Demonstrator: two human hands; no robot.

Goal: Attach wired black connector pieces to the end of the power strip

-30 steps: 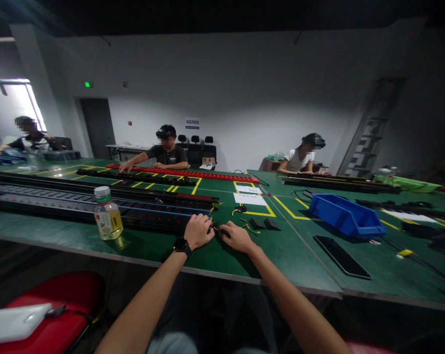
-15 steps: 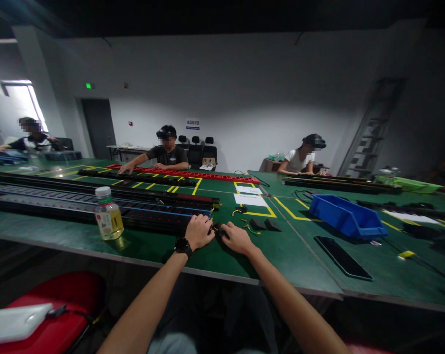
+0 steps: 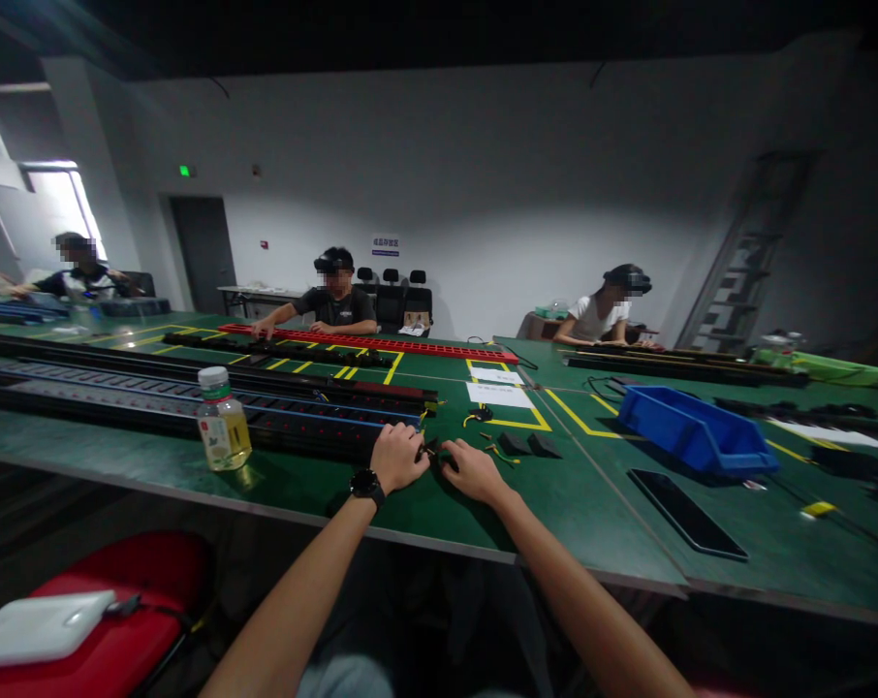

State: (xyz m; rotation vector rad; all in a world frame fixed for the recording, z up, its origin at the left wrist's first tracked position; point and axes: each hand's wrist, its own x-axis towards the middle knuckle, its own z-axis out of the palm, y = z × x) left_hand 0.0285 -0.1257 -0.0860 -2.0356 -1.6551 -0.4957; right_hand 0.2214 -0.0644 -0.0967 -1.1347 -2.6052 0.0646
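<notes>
My left hand point(image 3: 399, 458), with a black watch on the wrist, is closed at the right end of a long black slatted frame point(image 3: 315, 438). Its fingertips pinch a small dark part point(image 3: 431, 448), too small to name. From the other side my right hand point(image 3: 473, 471) reaches the same part with curled, closed fingers; most of its grip is hidden. Just right of the hands lie a short yellow-ended wire point(image 3: 503, 454) and two black wedge-shaped pieces, a left wedge point(image 3: 513, 444) and a right wedge point(image 3: 545, 446).
A drink bottle point(image 3: 225, 427) stands before the frame. To the right are a blue bin point(image 3: 690, 431) and a phone point(image 3: 686, 514). Paper sheets point(image 3: 498, 394) and a red rail point(image 3: 381, 343) lie farther back. Across the table, one person point(image 3: 341, 301) reaches over parts; another person point(image 3: 603, 310) bends over strips.
The view has turned slightly left, so things sit a little farther right. My hands stay together at the small dark part. The person opposite has drawn a hand slightly inward.
</notes>
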